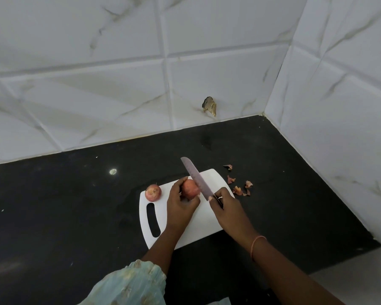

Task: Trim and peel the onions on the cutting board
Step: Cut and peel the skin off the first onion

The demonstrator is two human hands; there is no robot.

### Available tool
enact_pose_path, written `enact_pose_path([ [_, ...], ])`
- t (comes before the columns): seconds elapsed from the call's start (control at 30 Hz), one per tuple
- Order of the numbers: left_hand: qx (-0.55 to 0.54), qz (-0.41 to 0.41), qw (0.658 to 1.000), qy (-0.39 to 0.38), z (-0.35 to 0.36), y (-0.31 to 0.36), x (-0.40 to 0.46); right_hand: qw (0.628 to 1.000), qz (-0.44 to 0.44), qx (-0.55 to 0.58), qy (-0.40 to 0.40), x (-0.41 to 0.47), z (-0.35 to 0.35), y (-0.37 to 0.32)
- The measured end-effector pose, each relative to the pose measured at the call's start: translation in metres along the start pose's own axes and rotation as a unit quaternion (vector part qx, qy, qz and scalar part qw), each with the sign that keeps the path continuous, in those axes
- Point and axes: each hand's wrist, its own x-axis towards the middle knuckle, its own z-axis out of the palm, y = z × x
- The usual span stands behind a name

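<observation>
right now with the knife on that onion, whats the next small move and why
Probably press the knife down to slice off the end of the held onion: the left hand steadies it on the cutting board, and the right hand has the blade laid across its right side.

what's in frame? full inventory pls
onion: 1, reddish, gripped over the board under the knife blade
second onion: 1, reddish, on the board's far left corner
cutting board: 1, white, on the countertop
knife: 1, speckled purplish blade, resting against the held onion
onion skins: several, reddish brown, on the countertop right of the board
countertop: 1, black
wall tiles: white marbled, behind and right
left hand: grips the onion
right hand: holds the knife
</observation>
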Motion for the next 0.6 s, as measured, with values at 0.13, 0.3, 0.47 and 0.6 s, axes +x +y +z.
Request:
enact_pose_path([
  [0.13, 0.012, 0.006, 1.0, 0.002, 0.001, -0.002, 0.001, 0.999, 0.019, -0.034, -0.032, 0.008, -0.006, -0.004],
  [0.3, 0.005, 0.005, 1.0, 0.009, 0.003, -0.01, 0.003, 0.996, 0.035, -0.069, -0.051, 0.023, -0.001, -0.01],
  [0.47, 0.009, 0.022, 1.0, 0.012, 0.001, -0.012, 0.002, 0.989, 0.019, -0.135, -0.053, 0.022, 0.0, -0.017],
  [0.6, 0.043, 0.032, 0.998, -0.013, 0.001, -0.012, 0.003, 0.973, -0.001, -0.228, -0.042, 0.02, -0.001, -0.015],
])
